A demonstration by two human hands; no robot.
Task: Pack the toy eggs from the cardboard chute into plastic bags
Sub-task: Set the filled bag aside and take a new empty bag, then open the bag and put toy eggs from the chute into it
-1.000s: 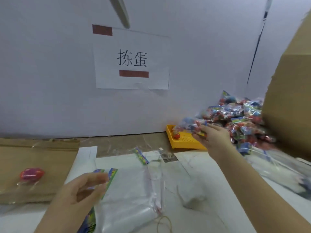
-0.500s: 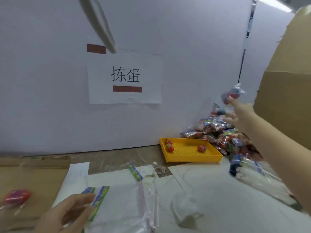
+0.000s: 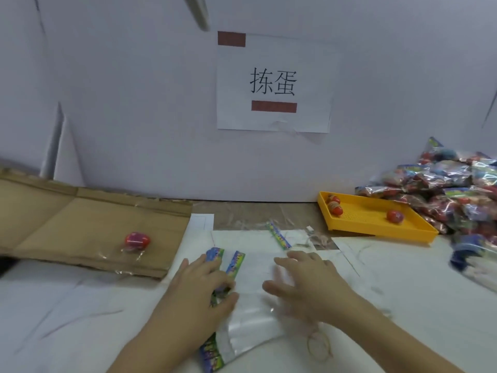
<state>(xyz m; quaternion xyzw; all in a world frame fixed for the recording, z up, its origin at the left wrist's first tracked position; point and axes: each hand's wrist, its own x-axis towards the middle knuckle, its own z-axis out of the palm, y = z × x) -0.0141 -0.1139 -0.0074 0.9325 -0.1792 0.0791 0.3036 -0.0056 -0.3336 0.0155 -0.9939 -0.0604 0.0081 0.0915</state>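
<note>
Since the next move turns on reaching an egg, what counts is that the cardboard chute [image 3: 67,224] lies flat at the left of the worktop [image 3: 67,319]. One red toy egg [image 3: 137,240] sits near the chute's right end. That egg lies forward and to the left of the left hand [image 3: 200,289], plainly the nearer of the two. This hand rests on the stack of plastic bags [image 3: 252,313], thumb and fingers seeming to pinch a printed header strip. The bags run lengthwise away from the person, their headers along the left edge. Just right of it, the right hand [image 3: 312,281] is spread wide over the clear film, blurred, holding nothing. Farther right, well apart, a yellow tray [image 3: 382,234] carries a few more eggs, and a pile of filled bags [image 3: 451,189] sits beyond it.
</note>
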